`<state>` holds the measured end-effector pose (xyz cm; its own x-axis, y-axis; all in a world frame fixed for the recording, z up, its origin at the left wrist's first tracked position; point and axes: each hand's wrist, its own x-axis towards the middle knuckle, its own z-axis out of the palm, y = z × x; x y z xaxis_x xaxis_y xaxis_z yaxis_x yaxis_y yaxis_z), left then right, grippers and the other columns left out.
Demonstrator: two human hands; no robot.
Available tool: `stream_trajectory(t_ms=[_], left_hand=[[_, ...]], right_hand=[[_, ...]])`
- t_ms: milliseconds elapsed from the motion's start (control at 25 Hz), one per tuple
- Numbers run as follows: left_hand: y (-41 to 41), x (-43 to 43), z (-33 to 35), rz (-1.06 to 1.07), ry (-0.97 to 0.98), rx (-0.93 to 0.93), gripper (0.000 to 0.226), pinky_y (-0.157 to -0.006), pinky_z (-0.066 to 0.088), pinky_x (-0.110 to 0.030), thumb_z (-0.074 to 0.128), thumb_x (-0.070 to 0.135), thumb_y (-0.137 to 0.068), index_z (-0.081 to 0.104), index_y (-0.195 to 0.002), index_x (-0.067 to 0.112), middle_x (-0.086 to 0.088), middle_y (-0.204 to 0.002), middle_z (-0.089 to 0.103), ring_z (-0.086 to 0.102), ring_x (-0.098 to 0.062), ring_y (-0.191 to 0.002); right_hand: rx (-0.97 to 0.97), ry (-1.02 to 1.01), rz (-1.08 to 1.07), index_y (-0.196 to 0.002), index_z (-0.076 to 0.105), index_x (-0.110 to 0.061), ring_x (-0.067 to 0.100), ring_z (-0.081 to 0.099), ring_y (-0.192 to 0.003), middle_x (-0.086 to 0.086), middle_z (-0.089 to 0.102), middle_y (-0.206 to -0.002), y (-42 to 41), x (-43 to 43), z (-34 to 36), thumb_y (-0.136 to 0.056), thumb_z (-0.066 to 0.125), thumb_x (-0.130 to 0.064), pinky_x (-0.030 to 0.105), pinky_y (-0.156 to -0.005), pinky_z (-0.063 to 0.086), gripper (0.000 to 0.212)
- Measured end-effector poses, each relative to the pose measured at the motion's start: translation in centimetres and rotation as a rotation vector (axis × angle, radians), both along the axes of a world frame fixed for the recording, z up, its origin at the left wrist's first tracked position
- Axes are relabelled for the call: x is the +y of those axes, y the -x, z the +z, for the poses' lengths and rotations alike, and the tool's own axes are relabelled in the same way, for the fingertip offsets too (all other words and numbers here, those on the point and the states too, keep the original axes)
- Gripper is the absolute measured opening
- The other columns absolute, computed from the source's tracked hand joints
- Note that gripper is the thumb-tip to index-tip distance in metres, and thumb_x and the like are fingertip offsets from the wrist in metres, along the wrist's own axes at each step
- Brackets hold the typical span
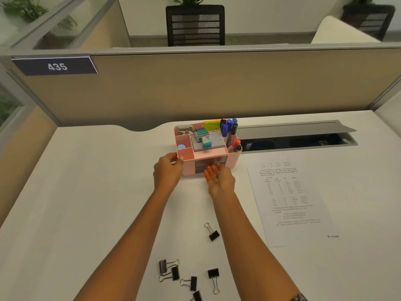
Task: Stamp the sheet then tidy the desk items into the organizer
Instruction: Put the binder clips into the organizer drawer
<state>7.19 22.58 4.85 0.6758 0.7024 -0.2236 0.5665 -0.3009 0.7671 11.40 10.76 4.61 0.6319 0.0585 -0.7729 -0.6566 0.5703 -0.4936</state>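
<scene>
A pink desk organizer point(217, 153) stands at the middle of the white desk. On its grey ink pad lies a stamp point(201, 135); markers point(230, 129), sticky notes point(212, 125) and a stapler point(184, 129) fill other compartments. My left hand point(168, 170) grips the organizer's front left corner. Palm up, my right hand point(219, 178) has its straight fingers at the small front drawer point(211, 165). The printed sheet point(288, 196) lies to the right. Several black binder clips point(188, 276) are scattered near the front edge, with one point(213, 233) lying closer to the organizer.
A beige partition wall point(195, 88) rises behind the desk. An open cable tray with a raised grey lid point(297, 131) sits right of the organizer. Bare desk surface point(86, 192) spreads to the left.
</scene>
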Motion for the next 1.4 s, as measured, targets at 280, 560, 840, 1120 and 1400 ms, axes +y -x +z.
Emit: stream_trajectory(t_ms=[280, 560, 840, 1120, 1400], left_hand=[[0.8, -0.5, -0.2, 0.008, -0.013, -0.038, 0.044, -0.095, 0.048, -0.041, 0.051, 0.038, -0.095, 0.052, -0.132, 0.015, -0.006, -0.134, 0.057, 0.057, -0.027, -0.117], [5.2, -2.7, -1.3, -0.064, -0.006, -0.01, 0.034, -0.094, 0.048, -0.036, 0.054, 0.029, -0.095, 0.058, -0.126, 0.015, -0.007, -0.127, 0.062, 0.059, -0.026, -0.112], [11.3, -5.4, -3.5, -0.333, -0.06, 0.142, 0.03, -0.087, 0.049, -0.028, 0.059, 0.033, -0.091, 0.062, -0.119, 0.023, 0.002, -0.116, 0.066, 0.063, -0.015, -0.101], [20.0, -3.6, -3.2, -0.549, -0.205, 0.559, 0.065, -0.09, 0.043, -0.028, 0.07, 0.046, -0.074, 0.041, -0.13, 0.036, 0.0, -0.126, 0.035, 0.037, -0.017, -0.12], [21.9, -4.4, -4.6, -0.43, -0.16, 0.402, 0.032, -0.072, 0.05, -0.025, 0.063, 0.017, -0.083, 0.051, -0.105, 0.036, 0.004, -0.107, 0.047, 0.058, -0.011, -0.083]], right_hand=[[-0.022, 0.003, 0.029, -0.122, 0.054, -0.004, 0.026, 0.062, -0.1, 0.011, 0.061, -0.106, 1.4, -0.6, -0.4, -0.097, 0.047, -0.012, 0.04, -0.09, 0.051, 0.028], [-0.104, -0.048, 0.061, -0.131, 0.046, -0.005, 0.031, 0.061, -0.108, 0.012, 0.061, -0.11, 4.1, -3.3, -1.1, -0.096, 0.046, -0.009, 0.04, -0.088, 0.051, 0.036], [-0.197, 0.172, 0.362, -0.12, 0.054, -0.006, 0.027, 0.066, -0.099, 0.012, 0.065, -0.109, 5.4, -5.2, -1.9, -0.093, 0.051, -0.008, 0.035, -0.079, 0.057, 0.028], [-0.678, 1.145, 1.187, -0.123, 0.053, -0.026, 0.023, 0.036, -0.121, 0.005, 0.042, -0.126, 11.1, -8.2, -3.2, -0.081, 0.067, -0.034, 0.028, -0.082, 0.039, 0.045], [-0.78, 1.302, 1.297, -0.135, 0.043, -0.027, 0.02, 0.034, -0.119, 0.003, 0.035, -0.127, 15.8, -8.5, -3.7, -0.086, 0.061, -0.023, 0.027, -0.079, 0.049, 0.053]])
